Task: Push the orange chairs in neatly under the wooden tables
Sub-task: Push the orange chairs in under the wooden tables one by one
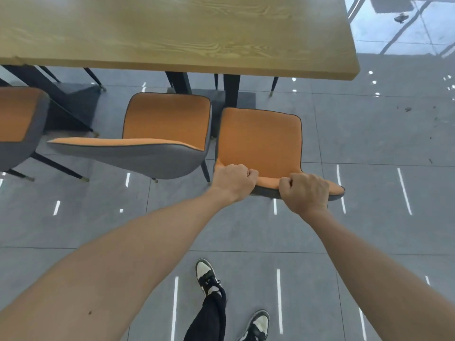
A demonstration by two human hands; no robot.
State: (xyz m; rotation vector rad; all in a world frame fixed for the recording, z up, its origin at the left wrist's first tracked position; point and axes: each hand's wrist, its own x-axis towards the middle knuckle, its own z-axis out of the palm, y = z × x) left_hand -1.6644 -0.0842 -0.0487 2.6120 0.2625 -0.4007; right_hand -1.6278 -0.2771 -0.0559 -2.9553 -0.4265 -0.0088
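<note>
Head view: left hand (232,180) and right hand (305,193) are both gripping, fingers curled over, the top edge of the backrest of the rightmost orange chair (259,141). Its seat is sitting just short of the wooden table (172,33), near the table's right corner. Second orange chair (166,119) is standing just beside it on the left, a third orange chair (17,114) is showing partly at the left frame edge, and all are resting on the grey tiled floor (369,134).

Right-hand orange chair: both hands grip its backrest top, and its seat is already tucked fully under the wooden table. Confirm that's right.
Not quite. Both the left hand and right hand do grip the backrest top of the right-hand orange chair, but the head view shows its seat wholly short of the wooden table edge, not yet tucked under.
</note>
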